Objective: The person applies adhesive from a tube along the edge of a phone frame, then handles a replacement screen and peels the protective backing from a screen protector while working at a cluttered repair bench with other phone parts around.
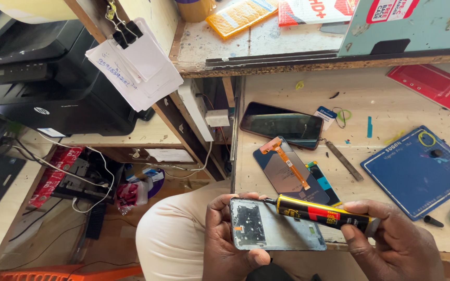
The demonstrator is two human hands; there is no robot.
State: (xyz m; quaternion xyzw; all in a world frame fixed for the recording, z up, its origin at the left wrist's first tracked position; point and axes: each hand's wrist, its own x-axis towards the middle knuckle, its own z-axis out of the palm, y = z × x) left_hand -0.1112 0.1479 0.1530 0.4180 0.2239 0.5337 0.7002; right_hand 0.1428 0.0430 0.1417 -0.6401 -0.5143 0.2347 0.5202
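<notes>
My left hand (224, 237) grips a grey phone frame (274, 229) by its left end, holding it flat above my lap at the bench's front edge. My right hand (397, 244) holds a black, red and yellow glue tube (321, 212) lying across the frame, its nozzle tip touching the frame's upper edge near my left fingers. Just beyond, on the bench, lies a loose display panel with an orange flex cable (287, 166).
A dark phone (281, 125) lies on the wooden bench (391, 104), a thin metal tool (344, 160) beside it. A blue work mat (417, 171) sits at right, a red box (433, 86) behind. A black printer (42, 78) and clipped papers (136, 62) are at left.
</notes>
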